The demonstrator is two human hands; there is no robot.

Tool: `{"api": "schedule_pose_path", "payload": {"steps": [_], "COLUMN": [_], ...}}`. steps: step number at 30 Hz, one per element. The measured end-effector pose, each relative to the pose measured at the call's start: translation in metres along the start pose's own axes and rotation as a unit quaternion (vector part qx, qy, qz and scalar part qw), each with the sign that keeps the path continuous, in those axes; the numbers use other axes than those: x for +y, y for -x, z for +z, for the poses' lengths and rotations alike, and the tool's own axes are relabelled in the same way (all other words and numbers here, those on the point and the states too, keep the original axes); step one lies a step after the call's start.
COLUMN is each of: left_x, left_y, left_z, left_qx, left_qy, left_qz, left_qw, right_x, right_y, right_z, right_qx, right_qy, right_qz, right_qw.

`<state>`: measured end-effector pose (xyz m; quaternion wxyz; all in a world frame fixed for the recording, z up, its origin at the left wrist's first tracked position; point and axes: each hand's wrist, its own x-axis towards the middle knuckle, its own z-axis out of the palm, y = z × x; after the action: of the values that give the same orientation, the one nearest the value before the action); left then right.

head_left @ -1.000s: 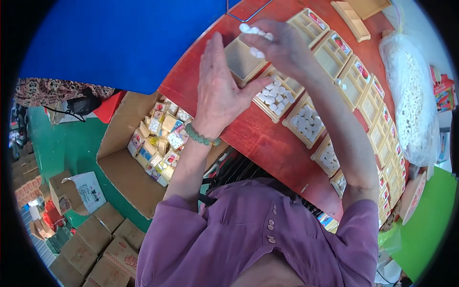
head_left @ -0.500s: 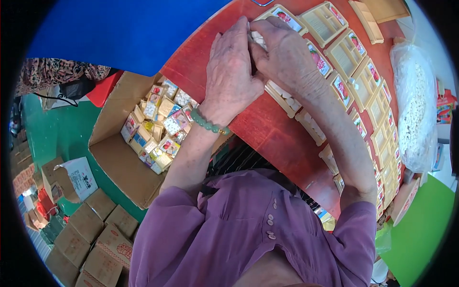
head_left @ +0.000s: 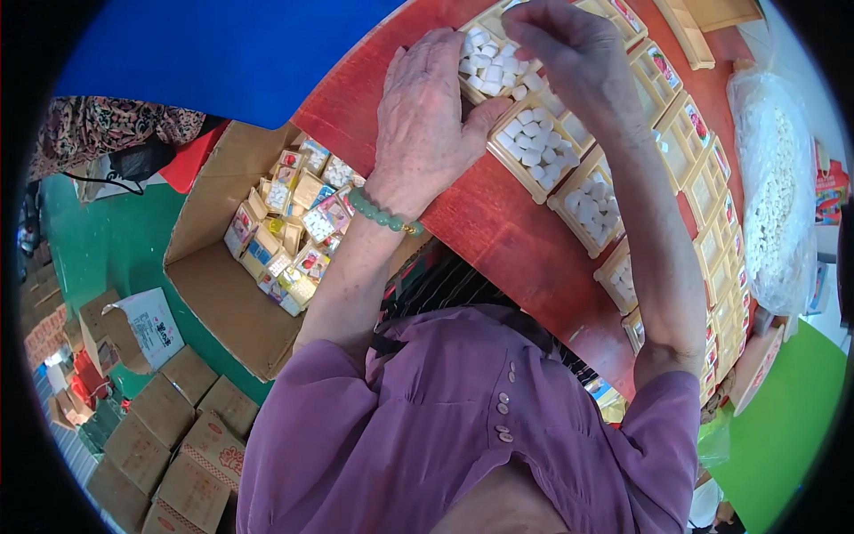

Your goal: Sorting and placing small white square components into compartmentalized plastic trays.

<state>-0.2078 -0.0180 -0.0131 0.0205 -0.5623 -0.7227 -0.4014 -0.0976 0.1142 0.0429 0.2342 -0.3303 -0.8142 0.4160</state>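
My left hand, with a green bead bracelet on the wrist, lies flat on the red table and holds the edge of a small yellow tray full of white tablets. Above that tray hovers my right hand, fingers curled downward over the tablets; whether it grips any I cannot tell. A second filled tray sits just right of my left thumb. More trays, some filled and some bare, run in rows along the table to the right.
An open cardboard box at my left holds several packed small boxes. A clear bag of white tablets lies at the table's far right. Stacked cartons stand on the green floor. A blue sheet lies beyond.
The hands were raised and pressed together over the trays; now the left rests flat on a filled tray's edge and the right has spread above it.
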Motion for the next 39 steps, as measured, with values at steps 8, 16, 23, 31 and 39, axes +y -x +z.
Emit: {"api": "schedule_pose_path", "payload": {"steps": [8, 16, 23, 31, 39], "left_x": [0.006, 0.0, -0.002, -0.005, 0.001], "left_y": [-0.002, 0.003, 0.004, 0.002, 0.004], "left_z": [-0.006, 0.0, 0.005, 0.004, 0.006], "left_qx": [-0.055, -0.013, -0.013, -0.027, -0.043], "left_qy": [0.009, -0.013, -0.014, -0.006, -0.079], "left_qz": [-0.036, -0.004, 0.001, 0.007, 0.033], "left_qw": [0.998, 1.0, 1.0, 1.0, 0.995], "right_x": [-0.017, 0.001, 0.005, 0.001, 0.001], "right_y": [0.022, 0.044, 0.057, 0.097, 0.1], "right_z": [0.001, 0.008, -0.024, -0.036, -0.026], "right_qx": [-0.013, -0.035, -0.029, -0.073, -0.054], "right_qy": [-0.212, -0.283, -0.148, 0.121, 0.192], "right_qz": [0.155, 0.083, 0.066, -0.072, -0.122], "right_qw": [0.965, 0.955, 0.986, 0.987, 0.972]}}
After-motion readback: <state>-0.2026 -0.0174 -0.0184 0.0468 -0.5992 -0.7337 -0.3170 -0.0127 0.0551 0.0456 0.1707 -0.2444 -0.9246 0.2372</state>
